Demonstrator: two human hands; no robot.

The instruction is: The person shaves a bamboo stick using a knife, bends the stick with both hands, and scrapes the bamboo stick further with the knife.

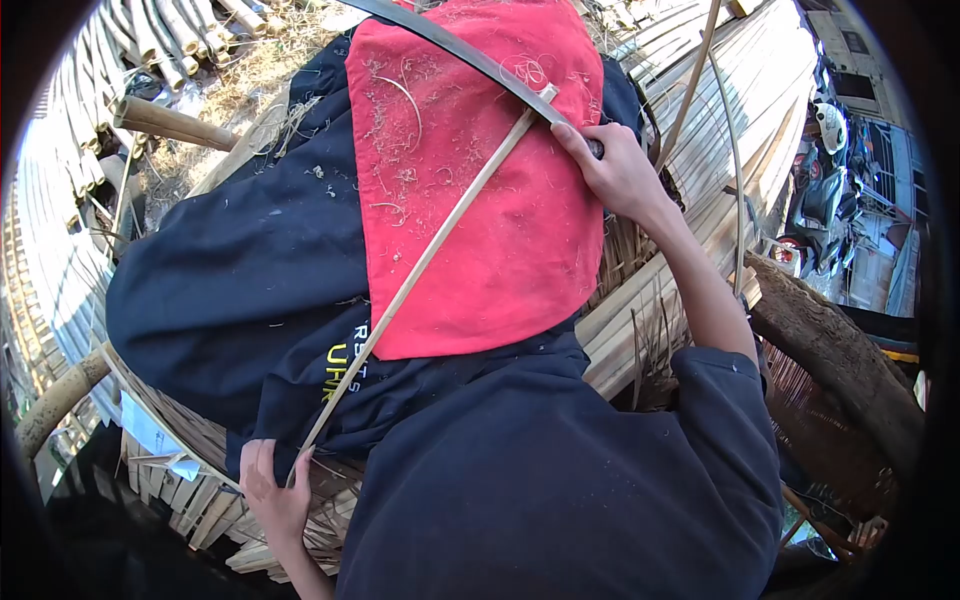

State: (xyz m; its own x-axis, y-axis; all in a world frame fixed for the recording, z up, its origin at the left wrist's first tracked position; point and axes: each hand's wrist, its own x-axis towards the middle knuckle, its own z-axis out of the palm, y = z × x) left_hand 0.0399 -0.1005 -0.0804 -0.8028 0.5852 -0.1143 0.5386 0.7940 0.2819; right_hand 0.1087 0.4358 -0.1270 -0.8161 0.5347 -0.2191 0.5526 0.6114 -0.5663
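My right hand (620, 170) is wrapped round the short handle of a long knife (455, 48). Its slightly curved blade runs up and left past the top edge of the view. A thin bamboo strip (437, 240) slants across my lap, its upper end against the blade close to the handle. Near the strip's lower end, my left hand (277, 495) grips it between thumb and fingers. Under the strip lies a red cloth (480, 220), spread over my dark trousers and scattered with curled shavings (407, 178).
Bundled bamboo strips (740, 75) lie at the upper right, with cut bamboo poles (150, 40) at the upper left. A bamboo pole end (170, 122) juts in beside my leg. A thick log (835, 335) lies at right. Parked motorcycles (825, 200) stand beyond.
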